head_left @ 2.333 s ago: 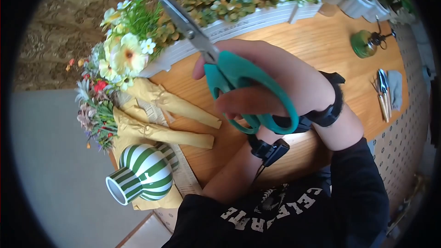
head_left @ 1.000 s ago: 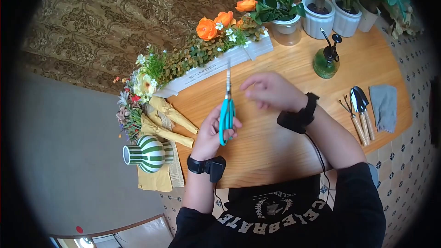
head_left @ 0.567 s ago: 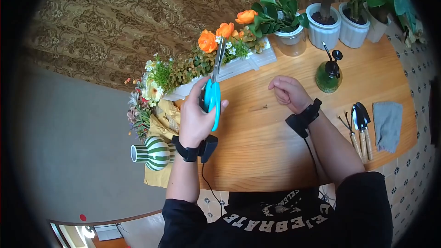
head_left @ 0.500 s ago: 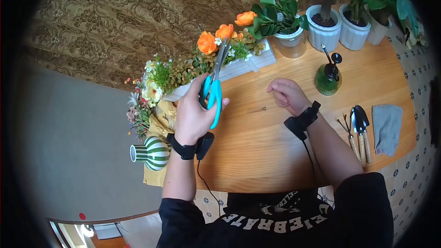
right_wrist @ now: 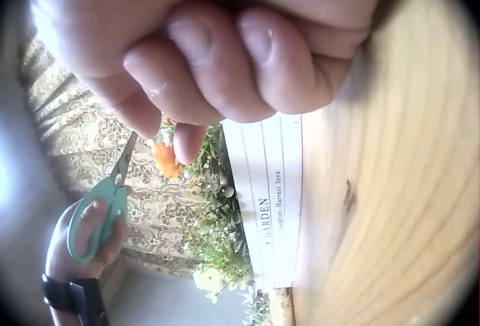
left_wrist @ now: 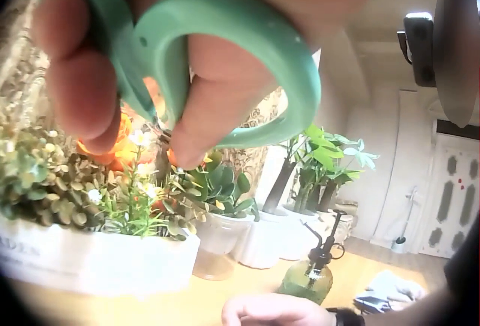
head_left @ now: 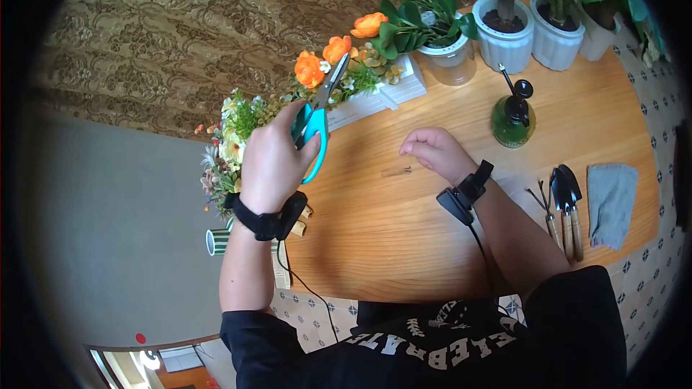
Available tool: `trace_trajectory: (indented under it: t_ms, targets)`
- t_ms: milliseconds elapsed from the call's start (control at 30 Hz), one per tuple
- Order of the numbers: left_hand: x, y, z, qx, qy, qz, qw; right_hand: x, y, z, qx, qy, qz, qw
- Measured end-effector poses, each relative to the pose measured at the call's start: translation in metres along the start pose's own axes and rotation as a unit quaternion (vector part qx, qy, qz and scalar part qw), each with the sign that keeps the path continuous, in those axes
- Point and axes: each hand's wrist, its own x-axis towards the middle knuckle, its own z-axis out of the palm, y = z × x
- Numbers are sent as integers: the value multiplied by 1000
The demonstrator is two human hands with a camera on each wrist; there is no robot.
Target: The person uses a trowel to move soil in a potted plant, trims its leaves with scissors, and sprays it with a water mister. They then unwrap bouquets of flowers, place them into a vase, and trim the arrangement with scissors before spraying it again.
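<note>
My left hand (head_left: 272, 162) holds teal-handled scissors (head_left: 314, 132) up over the left side of the wooden table, thumb and fingers in the handle loops (left_wrist: 296, 78). The blades (head_left: 334, 81) point up and away, in front of the orange flowers (head_left: 310, 68). My right hand (head_left: 438, 155) hovers over the middle of the table, its fingers loosely curled with nothing in them. A small dark scrap (head_left: 407, 169) lies on the wood beside it. In the right wrist view, the curled fingers (right_wrist: 217, 63) fill the top and the scissors (right_wrist: 97, 217) show at lower left.
A white planter (head_left: 360, 106) with flowers stands along the back, then potted plants (head_left: 504, 43). A green spray bottle (head_left: 513, 119) stands right of my right hand. Small garden tools (head_left: 566, 209) and a grey cloth (head_left: 611, 205) lie at the right. A striped vase (head_left: 216, 242) is partly hidden.
The scissors have passed into my left hand, which has moved left with them. My right hand has let go and drawn back to the right, then shifted slightly left.
</note>
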Motion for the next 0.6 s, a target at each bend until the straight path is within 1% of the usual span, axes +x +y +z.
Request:
trace_trajectory:
  t_ms: [100, 233, 333, 433, 467, 600]
  targets:
    - [1, 17, -15, 25, -47, -38, 998, 1, 3, -3, 10, -8, -5, 1000]
    - [1, 20, -20, 35, -58, -21, 997, 1, 0, -2, 13, -11, -4, 1000]
    - [1, 10, -13, 56, -48, 10, 997, 1, 1, -3, 10, -12, -2, 1000]
    - [-9, 1, -3, 95, -34, 62, 993, 0, -1, -4, 22, -22, 3, 1000]
    - [-11, -2, 0, 86, -40, 72, 993, 0, -1, -4, 24, -20, 8, 999]
    - [-18, -3, 15, 120, -25, 67, 990, -2, -6, -2, 25, -14, 19, 999]
